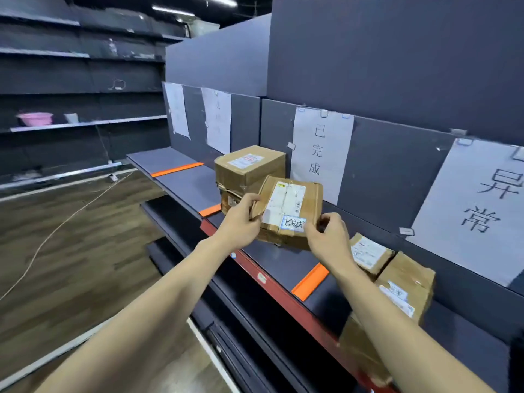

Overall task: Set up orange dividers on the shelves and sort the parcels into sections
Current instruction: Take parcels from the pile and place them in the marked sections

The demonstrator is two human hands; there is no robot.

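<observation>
I hold a flat brown cardboard parcel (pixel 289 208) with white labels, tilted just above the grey shelf (pixel 272 259). My left hand (pixel 241 219) grips its left edge and my right hand (pixel 329 236) pinches its lower right corner. Behind it a taller brown box (pixel 249 168) stands on the shelf. Three orange dividers lie across the shelf: a far one (pixel 177 169), a middle one (pixel 209 209) beside the tall box, and a near one (pixel 310 280). To the right of the near divider sit two more parcels (pixel 368 252) (pixel 405 287), and another box (pixel 360 350) shows below my right forearm.
White paper signs hang on the back panel, one (pixel 320 154) behind the held parcel and one (pixel 476 208) at the right. A red shelf edge (pixel 283 296) runs along the front. Dark shelving on the left wall carries a pink basin (pixel 35 119). A cable (pixel 56 228) trails on the wooden floor.
</observation>
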